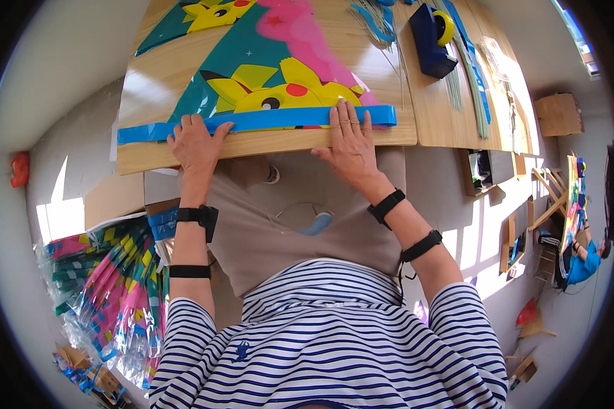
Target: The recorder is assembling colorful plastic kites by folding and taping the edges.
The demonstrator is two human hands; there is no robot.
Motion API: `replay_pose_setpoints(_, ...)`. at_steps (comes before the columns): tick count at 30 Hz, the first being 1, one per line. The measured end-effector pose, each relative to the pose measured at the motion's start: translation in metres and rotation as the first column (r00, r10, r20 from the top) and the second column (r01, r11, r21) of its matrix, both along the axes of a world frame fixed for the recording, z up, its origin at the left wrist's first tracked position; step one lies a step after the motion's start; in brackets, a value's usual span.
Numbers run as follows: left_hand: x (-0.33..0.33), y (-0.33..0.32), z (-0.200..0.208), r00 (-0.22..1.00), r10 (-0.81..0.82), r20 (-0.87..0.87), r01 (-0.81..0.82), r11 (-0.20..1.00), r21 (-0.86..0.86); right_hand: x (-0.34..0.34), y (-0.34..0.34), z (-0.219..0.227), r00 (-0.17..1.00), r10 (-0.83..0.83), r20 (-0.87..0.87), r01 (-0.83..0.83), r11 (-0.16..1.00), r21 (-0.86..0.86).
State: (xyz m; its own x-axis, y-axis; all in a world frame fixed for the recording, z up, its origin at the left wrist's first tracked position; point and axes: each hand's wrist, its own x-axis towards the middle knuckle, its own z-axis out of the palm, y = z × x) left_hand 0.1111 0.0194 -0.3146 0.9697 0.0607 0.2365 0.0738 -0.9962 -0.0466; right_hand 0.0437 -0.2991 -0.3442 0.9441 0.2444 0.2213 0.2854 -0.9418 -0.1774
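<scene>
A teal and pink plastic sheet (205,80) with a yellow cartoon figure lies on the wooden table. Across its near edge runs a long blue strip (280,118), reaching past the sheet toward the table's left end. My left hand (199,144) rests at the table's front edge, fingertips and spread thumb on the strip. Farther right, my right hand (353,146) lies flat over the strip, fingers stretched out and thumb apart. Neither hand grips anything. Both press from above, and the strip passes beneath the right fingers.
A second printed sheet (164,33) lies at the far left. To the right stand a dark blue tape dispenser (433,58) and bundles of thin pale rods (481,116). Folded printed sheets (109,293) hang low at left. Another person (581,264) sits far right.
</scene>
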Motion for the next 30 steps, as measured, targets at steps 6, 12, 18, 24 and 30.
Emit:
replay_pose_setpoints(6, 0.004, -0.002, -0.003, 1.000, -0.012, 0.014, 0.012, 1.000, 0.000, -0.009, -0.037, 0.007, 0.995, -0.101, -0.021, 0.099, 0.993, -0.068)
replay_pose_setpoints(12, 0.004, 0.002, -0.006, 1.000, -0.014, 0.011, 0.013, 1.000, 0.019, -0.017, -0.057, 0.006, 0.975, -0.219, -0.026, 0.215, 0.971, -0.108)
replay_pose_setpoints(18, 0.004, 0.002, -0.005, 1.000, -0.008, -0.010, 0.008, 1.000, 0.004, -0.021, -0.070, -0.001, 0.956, -0.291, -0.044, 0.285, 0.952, -0.109)
replay_pose_setpoints(24, 0.002, 0.003, -0.011, 0.997, -0.027, 0.073, 0.027, 1.000, 0.002, -0.013, -0.053, 0.016, 0.932, -0.359, -0.049, 0.349, 0.926, -0.144)
replay_pose_setpoints(30, 0.000, 0.002, -0.011, 0.996, 0.015, 0.083, -0.013, 1.000, -0.026, 0.020, 0.075, 0.045, 0.985, 0.171, 0.029, -0.173, 0.979, 0.110)
